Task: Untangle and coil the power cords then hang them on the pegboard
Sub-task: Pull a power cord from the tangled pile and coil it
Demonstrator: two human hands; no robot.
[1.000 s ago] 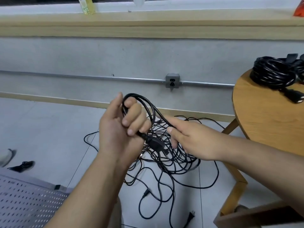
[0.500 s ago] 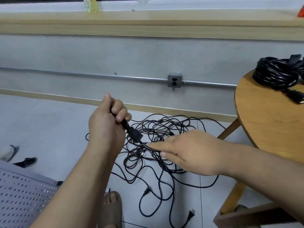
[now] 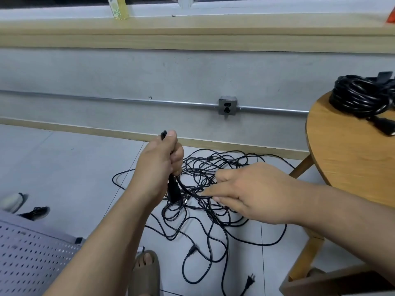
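Pegboard (image 3: 32, 259) fills the view's eight-o'clock corner, its upper edge slanting down toward the left forearm. Beyond that edge, at nine o'clock, lie a black shoe (image 3: 35, 212) and a pale one (image 3: 11, 201). From there to the skirting the floor (image 3: 74, 167) is bare tile, the widest free room.

The left hand (image 3: 159, 165) is raised near centre as an upright fist, thumb on top, gripping a cord (image 3: 192, 193). A short black end pokes out above the thumb at twelve. A connector (image 3: 174, 190) hangs just under the fist, its long axis near vertical, pointing to six. From the fist the cord curves down and out toward three o'clock to the right hand (image 3: 252, 193). That hand comes in back-up from four o'clock, fingers curled, pinching the strand at its fingertips.

Under both hands the tangle (image 3: 201, 174) spreads on the floor. Its loops reach toward the skirting at twelve, and a plug (image 3: 249, 282) trails off at six, prongs aimed up and right. A sandalled foot (image 3: 146, 272) stands at seven o'clock of the tangle. The socket (image 3: 227, 105) sits on the wall at twelve.

At three o'clock the table (image 3: 342, 167) shows its round edge just behind the right forearm, one leg just beside the tangle's right loops. A coil (image 3: 363, 97) rests on the tabletop.
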